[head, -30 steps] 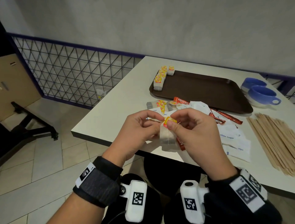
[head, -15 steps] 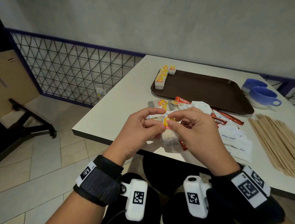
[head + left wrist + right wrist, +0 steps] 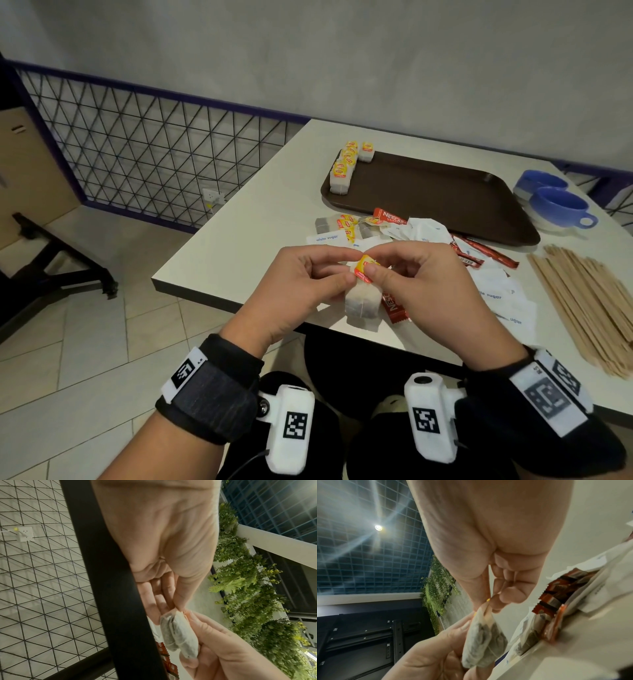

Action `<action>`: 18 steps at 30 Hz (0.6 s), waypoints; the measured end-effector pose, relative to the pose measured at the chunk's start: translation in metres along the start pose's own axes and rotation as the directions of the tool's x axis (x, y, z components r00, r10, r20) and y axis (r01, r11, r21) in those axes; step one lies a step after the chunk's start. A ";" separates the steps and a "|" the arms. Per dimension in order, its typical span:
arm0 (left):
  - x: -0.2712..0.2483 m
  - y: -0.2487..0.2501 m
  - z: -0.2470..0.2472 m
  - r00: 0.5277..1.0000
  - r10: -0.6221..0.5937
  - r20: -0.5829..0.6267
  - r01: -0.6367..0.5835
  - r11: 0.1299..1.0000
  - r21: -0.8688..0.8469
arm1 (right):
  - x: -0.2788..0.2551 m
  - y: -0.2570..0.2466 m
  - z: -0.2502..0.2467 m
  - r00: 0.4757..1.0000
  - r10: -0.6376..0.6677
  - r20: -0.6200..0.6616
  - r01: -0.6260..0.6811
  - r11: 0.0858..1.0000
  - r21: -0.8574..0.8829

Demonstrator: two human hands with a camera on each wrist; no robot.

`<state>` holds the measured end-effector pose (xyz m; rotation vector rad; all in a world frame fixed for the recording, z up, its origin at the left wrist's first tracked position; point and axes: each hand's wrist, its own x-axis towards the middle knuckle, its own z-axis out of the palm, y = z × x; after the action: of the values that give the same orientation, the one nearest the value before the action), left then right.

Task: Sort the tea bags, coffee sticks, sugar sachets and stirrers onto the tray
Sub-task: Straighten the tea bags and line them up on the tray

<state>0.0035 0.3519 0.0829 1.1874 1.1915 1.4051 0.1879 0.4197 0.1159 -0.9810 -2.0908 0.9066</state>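
tea bag (image 3: 363, 301) held over the table's near edge – yellow tag (image 3: 365, 270) pinched by left hand (image 3: 301, 291) and right hand (image 3: 421, 284). judged light, soft, tearable – best taken by tag.

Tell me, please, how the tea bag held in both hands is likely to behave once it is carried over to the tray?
The tea bag hangs limp below the yellow tag that the left hand and right hand pinch, so it will probably swing and flop. It looks light. Its thin paper may tear if tugged hard. On the tray it should lie flat, not roll.
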 end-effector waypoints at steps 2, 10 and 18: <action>0.000 0.000 0.001 1.000 0.003 -0.009 -0.003 1.000 0.002 | 0.000 0.000 -0.002 1.000 0.013 0.002 -0.013 1.000 -0.023; -0.001 0.001 0.001 1.000 0.003 0.009 -0.003 1.000 -0.013 | 0.004 -0.005 -0.007 0.999 0.015 0.029 -0.012 0.994 -0.108; 0.000 0.001 0.001 1.000 0.006 -0.009 -0.006 1.000 -0.017 | 0.009 -0.008 -0.015 0.995 -0.040 0.089 0.058 0.977 -0.204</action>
<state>0.0049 0.3515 0.0842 1.1752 1.1808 1.4240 0.1919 0.4278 0.1324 -1.0056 -2.3061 0.7274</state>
